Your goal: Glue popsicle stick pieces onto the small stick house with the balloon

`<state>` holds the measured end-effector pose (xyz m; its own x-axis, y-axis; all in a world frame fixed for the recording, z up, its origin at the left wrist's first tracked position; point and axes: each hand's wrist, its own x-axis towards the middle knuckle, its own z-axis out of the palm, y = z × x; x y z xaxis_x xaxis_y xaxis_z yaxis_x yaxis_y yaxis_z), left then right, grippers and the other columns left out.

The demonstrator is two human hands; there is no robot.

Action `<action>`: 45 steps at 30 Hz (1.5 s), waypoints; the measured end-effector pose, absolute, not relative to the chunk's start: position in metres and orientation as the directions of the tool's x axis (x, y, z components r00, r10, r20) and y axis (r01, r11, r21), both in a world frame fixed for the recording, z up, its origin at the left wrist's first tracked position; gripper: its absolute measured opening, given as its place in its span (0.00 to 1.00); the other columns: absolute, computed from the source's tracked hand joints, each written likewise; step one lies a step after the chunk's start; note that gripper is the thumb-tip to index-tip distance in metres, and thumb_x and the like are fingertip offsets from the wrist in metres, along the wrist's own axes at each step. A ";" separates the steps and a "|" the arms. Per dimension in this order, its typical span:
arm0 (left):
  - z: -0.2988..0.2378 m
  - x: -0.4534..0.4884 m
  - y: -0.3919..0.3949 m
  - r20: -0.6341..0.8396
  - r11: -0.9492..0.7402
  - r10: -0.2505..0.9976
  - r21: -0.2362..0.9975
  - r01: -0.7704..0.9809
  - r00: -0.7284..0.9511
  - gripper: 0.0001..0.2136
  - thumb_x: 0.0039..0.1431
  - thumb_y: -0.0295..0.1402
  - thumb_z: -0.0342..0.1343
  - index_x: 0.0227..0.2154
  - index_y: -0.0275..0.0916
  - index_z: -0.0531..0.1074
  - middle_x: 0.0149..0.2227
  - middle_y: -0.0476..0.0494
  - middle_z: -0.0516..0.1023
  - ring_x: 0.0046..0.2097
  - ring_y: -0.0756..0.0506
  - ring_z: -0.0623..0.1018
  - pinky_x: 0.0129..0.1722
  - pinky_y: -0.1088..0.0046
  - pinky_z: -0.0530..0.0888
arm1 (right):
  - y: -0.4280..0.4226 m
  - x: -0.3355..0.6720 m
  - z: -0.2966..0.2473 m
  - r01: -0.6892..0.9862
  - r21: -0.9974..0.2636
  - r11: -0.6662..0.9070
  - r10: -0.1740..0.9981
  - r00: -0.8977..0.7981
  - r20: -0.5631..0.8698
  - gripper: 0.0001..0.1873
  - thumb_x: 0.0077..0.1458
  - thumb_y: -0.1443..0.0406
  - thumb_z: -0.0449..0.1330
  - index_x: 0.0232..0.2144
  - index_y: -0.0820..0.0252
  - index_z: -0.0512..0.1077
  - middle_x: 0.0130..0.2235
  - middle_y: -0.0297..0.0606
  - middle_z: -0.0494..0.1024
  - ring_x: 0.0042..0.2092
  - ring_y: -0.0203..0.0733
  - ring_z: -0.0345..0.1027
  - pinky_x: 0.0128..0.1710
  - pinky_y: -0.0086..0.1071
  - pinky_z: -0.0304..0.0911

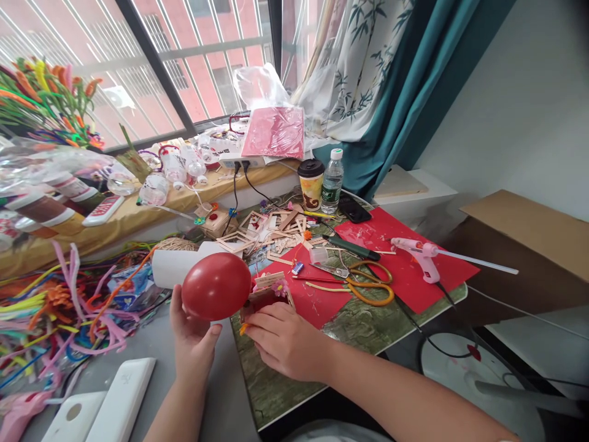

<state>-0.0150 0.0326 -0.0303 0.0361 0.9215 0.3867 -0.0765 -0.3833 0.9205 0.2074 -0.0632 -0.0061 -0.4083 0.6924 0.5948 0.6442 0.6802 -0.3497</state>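
Note:
A shiny red balloon (pixel 216 286) rests in my left hand (pixel 196 344), with the fingers behind it and the thumb in front near its lower side. Its right end touches or nearly touches a small wooden craft piece (pixel 270 281) decorated with a pink flower. My right hand (pixel 288 344) is wrapped over the near side of that piece and hides much of it. A bit of orange (pixel 243 329) shows by its fingertips. Beyond the hands lie red paper (pixel 322 310), orange-handled scissors (pixel 372 285) and a red pencil (pixel 317 279).
A pink glue gun (pixel 421 255) with its cord lies on red paper at the right. Wooden sticks and frames (pixel 276 233) clutter the back, beside a paper cup (pixel 311 184) and water bottle (pixel 332 181). Pipe cleaners (pixel 59 307) heap up at left; white power banks (pixel 122 399) lie below.

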 end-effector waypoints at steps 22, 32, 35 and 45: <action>-0.043 -0.020 0.042 0.319 -0.322 0.947 0.942 -0.098 -0.038 0.47 0.42 0.47 0.79 0.66 0.52 0.65 0.63 0.39 0.73 0.60 0.36 0.76 0.63 0.54 0.70 | -0.060 0.196 0.007 0.784 -0.268 0.560 0.762 -0.360 0.539 0.20 0.69 0.65 0.56 0.58 0.70 0.71 0.60 0.54 0.77 0.53 0.53 0.68 0.49 0.45 0.65; -0.036 -0.009 0.042 0.315 -0.315 0.949 0.939 -0.141 -0.025 0.36 0.50 0.48 0.75 0.62 0.52 0.70 0.61 0.43 0.76 0.60 0.38 0.76 0.64 0.57 0.69 | -0.054 0.200 0.005 0.793 -0.178 0.583 0.739 -0.426 0.522 0.20 0.70 0.67 0.53 0.58 0.73 0.72 0.62 0.57 0.76 0.48 0.53 0.68 0.42 0.45 0.64; -0.032 -0.005 0.040 0.305 -0.305 0.952 0.938 -0.165 -0.022 0.36 0.49 0.47 0.76 0.60 0.52 0.72 0.60 0.43 0.77 0.61 0.38 0.75 0.65 0.57 0.67 | -0.054 0.199 0.001 0.804 -0.175 0.569 0.741 -0.409 0.532 0.22 0.70 0.67 0.52 0.60 0.74 0.71 0.65 0.58 0.73 0.48 0.53 0.69 0.43 0.44 0.66; -0.038 -0.013 0.042 0.293 -0.293 0.956 0.948 -0.124 -0.017 0.38 0.46 0.43 0.76 0.61 0.51 0.69 0.58 0.43 0.76 0.59 0.37 0.75 0.63 0.56 0.69 | -0.051 0.202 -0.001 0.780 -0.134 0.611 0.688 -0.439 0.578 0.21 0.70 0.67 0.53 0.59 0.76 0.72 0.62 0.62 0.77 0.47 0.52 0.73 0.43 0.44 0.67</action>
